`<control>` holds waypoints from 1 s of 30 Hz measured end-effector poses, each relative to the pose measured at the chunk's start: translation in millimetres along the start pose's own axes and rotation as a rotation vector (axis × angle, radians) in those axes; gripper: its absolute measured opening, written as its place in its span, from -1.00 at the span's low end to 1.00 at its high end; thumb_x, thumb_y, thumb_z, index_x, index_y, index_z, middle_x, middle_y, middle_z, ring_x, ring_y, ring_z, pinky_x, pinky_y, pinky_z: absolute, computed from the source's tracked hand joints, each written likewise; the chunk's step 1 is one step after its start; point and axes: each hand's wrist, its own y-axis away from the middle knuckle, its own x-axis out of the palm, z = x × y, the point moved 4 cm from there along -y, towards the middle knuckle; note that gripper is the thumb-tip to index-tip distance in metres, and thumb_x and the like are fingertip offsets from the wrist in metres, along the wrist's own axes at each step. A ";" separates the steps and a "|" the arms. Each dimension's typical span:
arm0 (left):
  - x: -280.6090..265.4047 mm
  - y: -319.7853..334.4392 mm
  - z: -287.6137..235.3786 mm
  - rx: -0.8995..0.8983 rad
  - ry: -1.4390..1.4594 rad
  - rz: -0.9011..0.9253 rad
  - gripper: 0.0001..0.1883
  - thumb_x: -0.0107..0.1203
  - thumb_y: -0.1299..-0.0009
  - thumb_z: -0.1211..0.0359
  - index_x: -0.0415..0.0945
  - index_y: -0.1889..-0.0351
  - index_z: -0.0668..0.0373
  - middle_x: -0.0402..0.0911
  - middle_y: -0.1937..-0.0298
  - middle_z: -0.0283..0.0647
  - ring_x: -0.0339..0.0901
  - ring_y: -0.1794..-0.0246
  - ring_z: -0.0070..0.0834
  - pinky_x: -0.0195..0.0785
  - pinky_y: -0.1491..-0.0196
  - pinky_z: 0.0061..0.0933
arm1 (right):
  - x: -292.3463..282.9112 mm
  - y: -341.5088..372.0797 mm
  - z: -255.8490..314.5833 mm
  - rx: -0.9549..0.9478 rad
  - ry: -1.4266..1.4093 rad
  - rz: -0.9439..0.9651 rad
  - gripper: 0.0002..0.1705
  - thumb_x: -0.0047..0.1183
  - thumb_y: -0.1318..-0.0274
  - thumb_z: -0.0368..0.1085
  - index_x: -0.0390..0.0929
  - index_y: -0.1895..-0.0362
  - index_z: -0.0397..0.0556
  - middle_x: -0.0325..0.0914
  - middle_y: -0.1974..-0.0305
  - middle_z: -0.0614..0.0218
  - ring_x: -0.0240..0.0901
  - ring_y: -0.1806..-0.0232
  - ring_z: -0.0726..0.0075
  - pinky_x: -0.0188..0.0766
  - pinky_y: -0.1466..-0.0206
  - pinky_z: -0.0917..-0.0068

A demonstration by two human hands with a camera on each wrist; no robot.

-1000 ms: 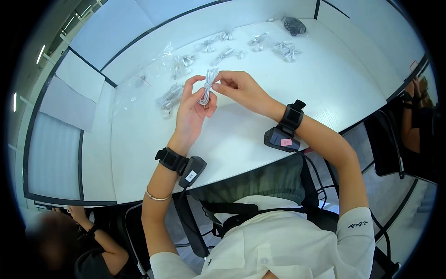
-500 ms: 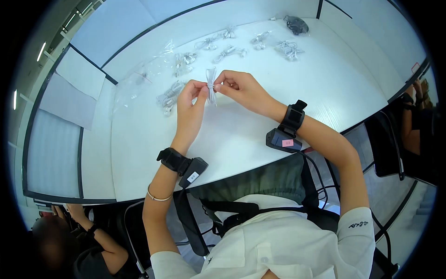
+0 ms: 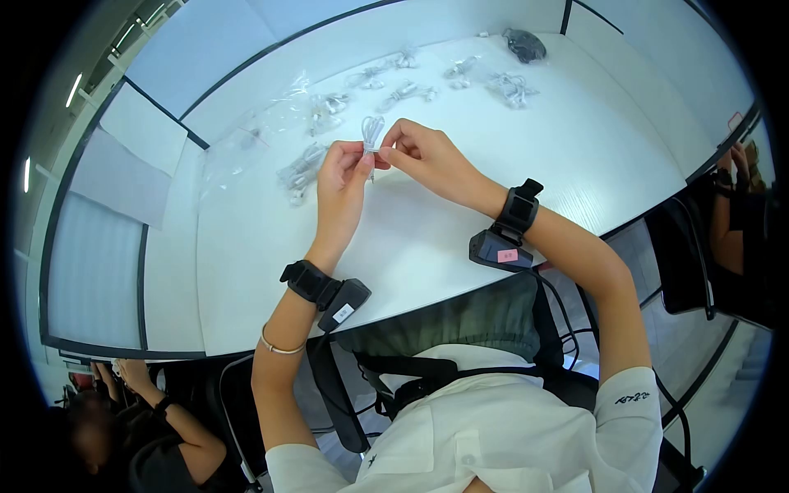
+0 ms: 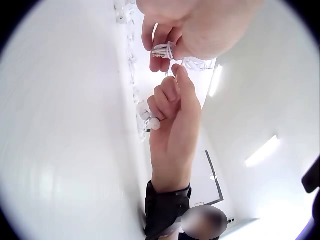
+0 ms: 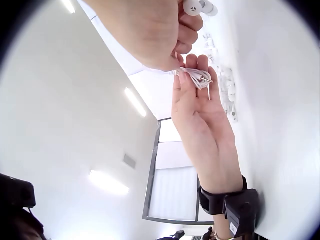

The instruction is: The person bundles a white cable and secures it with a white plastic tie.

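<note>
A: Largest item first.

B: White table (image 3: 575,156). It spreads below the fingers of both hands, which are raised above its surface.

A: Hands?

B: Left hand (image 3: 339,177): thumb and fingers gripping a coiled white cable at its middle. Right hand (image 3: 431,158): thumb and forefinger pinching the same cable from the other side, remaining fingers curled toward the palm.

A: Next size down.

B: Loose cable bundles on the table. One white bundle (image 3: 302,170) just beside the left fingers, on the outer side. A second (image 3: 328,112) beyond them. A third (image 3: 406,95) beyond the gap between the two sets of fingertips. Another (image 3: 509,89) farther out, past the right fingers. A dark bundle (image 3: 524,46) lies farthest from the fingers.

A: And the coiled white cable (image 3: 372,126) itself?

B: Between the two sets of fingertips, touching both. Its loop stands out past the left fingertips, away from the person; a band of wraps crosses its middle.

A: Smallest items?

B: White earbud (image 4: 155,123), right beside the curled right fingers; cannot tell whether they grip it. Last, a metal plug (image 5: 206,79) at the coil's near end, in front of the left fingers.
</note>
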 end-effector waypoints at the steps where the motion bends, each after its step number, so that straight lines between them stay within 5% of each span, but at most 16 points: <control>1: 0.8 1.0 -2.5 -0.004 0.006 -0.007 -0.83 -0.07 -0.42 0.40 0.34 0.16 0.33 0.57 0.22 -0.14 0.55 0.20 -0.50 0.30 0.12 -0.54 | -0.8 0.5 1.6 0.013 0.015 0.002 -0.79 -0.04 -0.23 -0.26 0.39 0.26 -0.18 0.41 0.59 0.46 0.24 0.54 0.72 0.16 0.46 0.65; 5: 0.6 0.5 -1.4 -0.042 0.027 -0.013 -0.83 -0.08 -0.42 0.40 0.35 0.14 0.33 0.57 0.21 -0.17 0.55 0.21 -0.50 0.29 0.12 -0.55 | 2.6 -1.2 -4.3 -0.091 -0.120 -0.047 -0.77 0.00 -0.18 -0.25 0.38 0.31 -0.20 0.48 0.60 0.32 0.24 0.64 0.58 0.19 0.52 0.56; 8: 3.2 3.3 -5.5 -0.100 0.073 0.044 -0.79 -0.08 -0.43 0.36 0.40 0.07 0.26 0.56 0.15 -0.27 0.48 0.15 -0.59 0.23 0.01 -0.56 | 0.8 0.9 0.8 -0.026 -0.110 -0.017 -0.80 -0.03 -0.22 -0.27 0.36 0.25 -0.16 0.44 0.57 0.42 0.44 0.41 0.65 0.26 0.38 0.67; 11: 1.2 0.2 2.9 -0.130 0.164 0.069 -0.75 -0.09 -0.43 0.35 0.40 0.03 0.28 0.56 0.14 -0.27 0.51 0.19 -0.53 0.26 0.02 -0.53 | 0.5 -1.1 1.2 -0.077 -0.060 -0.069 -0.76 0.02 -0.17 -0.25 0.35 0.24 -0.18 0.46 0.62 0.31 0.26 0.64 0.54 0.20 0.52 0.55; 20: 0.8 0.9 4.1 -0.222 0.322 0.071 -0.76 -0.11 -0.43 0.37 0.39 0.03 0.32 0.56 0.22 -0.22 0.49 0.33 -0.52 0.30 0.05 -0.48 | -3.7 1.8 9.3 -0.075 0.068 -0.085 -0.70 0.04 -0.16 -0.26 0.31 0.12 -0.13 0.35 0.69 0.34 0.18 0.66 0.52 0.09 0.56 0.51; 30: -2.8 0.8 -2.1 -0.212 0.286 0.086 -0.76 -0.05 -0.39 0.38 0.32 0.02 0.23 0.51 0.25 -0.27 0.43 0.32 -0.52 0.24 0.11 -0.52 | -0.1 1.0 5.1 -0.091 -0.070 -0.034 -0.77 0.07 -0.16 -0.25 0.42 0.27 -0.19 0.28 0.65 0.47 0.10 0.60 0.66 0.10 0.52 0.59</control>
